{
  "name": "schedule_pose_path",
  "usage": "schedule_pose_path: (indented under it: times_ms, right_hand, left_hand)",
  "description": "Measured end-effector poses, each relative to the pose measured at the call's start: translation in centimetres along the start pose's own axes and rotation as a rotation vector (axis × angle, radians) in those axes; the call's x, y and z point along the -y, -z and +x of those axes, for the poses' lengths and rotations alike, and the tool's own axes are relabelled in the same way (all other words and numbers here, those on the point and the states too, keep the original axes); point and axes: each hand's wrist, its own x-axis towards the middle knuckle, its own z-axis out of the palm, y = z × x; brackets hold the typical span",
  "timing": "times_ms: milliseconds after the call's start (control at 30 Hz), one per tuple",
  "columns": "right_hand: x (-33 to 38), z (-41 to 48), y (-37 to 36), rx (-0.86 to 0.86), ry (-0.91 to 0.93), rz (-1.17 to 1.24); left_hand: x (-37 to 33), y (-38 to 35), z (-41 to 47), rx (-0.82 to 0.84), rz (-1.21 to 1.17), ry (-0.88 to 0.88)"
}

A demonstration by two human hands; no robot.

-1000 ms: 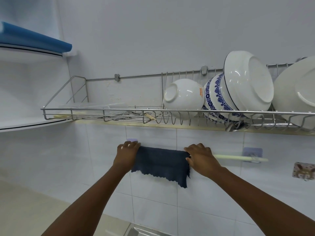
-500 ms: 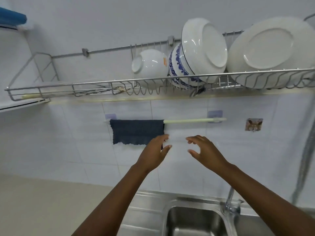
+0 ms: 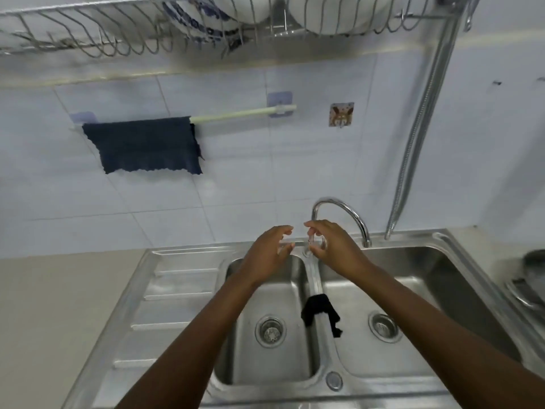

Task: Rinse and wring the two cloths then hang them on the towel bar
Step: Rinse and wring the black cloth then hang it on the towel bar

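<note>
A dark blue cloth (image 3: 144,144) hangs spread over the left part of the pale towel bar (image 3: 241,113) on the tiled wall. A second, black cloth (image 3: 317,307) lies draped over the divider between the two basins of the steel sink (image 3: 188,290). My left hand (image 3: 269,252) and my right hand (image 3: 330,246) hover side by side above the sink's back edge, just under the spout of the curved tap (image 3: 342,214). Both hands hold nothing, with fingers curled and apart. Whether water runs from the tap is unclear.
A wire dish rack (image 3: 118,39) with bowls and plates runs along the wall above the bar. A metal hose (image 3: 418,128) hangs down at the right. A small picture hook (image 3: 341,114) sits right of the bar. A dark pot (image 3: 530,278) stands at the far right.
My hands let go of the blue cloth, which stays hung on the bar, and dropped down to the tap. The view tilted down onto the sink.
</note>
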Motion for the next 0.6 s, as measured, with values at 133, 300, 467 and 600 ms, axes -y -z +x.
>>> schedule_pose_path:
  times_ms: [133, 300, 467, 600]
  right_hand:
    - [-3.1, -3.7, -1.3, 0.034, -0.085, -0.002]
    - [-6.8, -6.9, -4.0, 0.150, -0.250, 0.005]
    - [-9.6, -8.0, -7.6, 0.397, -0.478, -0.149]
    - [-10.5, -7.2, -10.0, 0.507, -0.571, -0.164]
  left_hand:
    - [0.0, -5.5, -2.2, 0.076, -0.005, -0.030]
    - [1.2, -10.1, -5.1, 0.168, 0.002, 0.128]
    - [2.1, -11.8, -6.9, 0.203, -0.033, 0.243]
    - [2.9, -12.0, -7.8, 0.180, -0.082, 0.316]
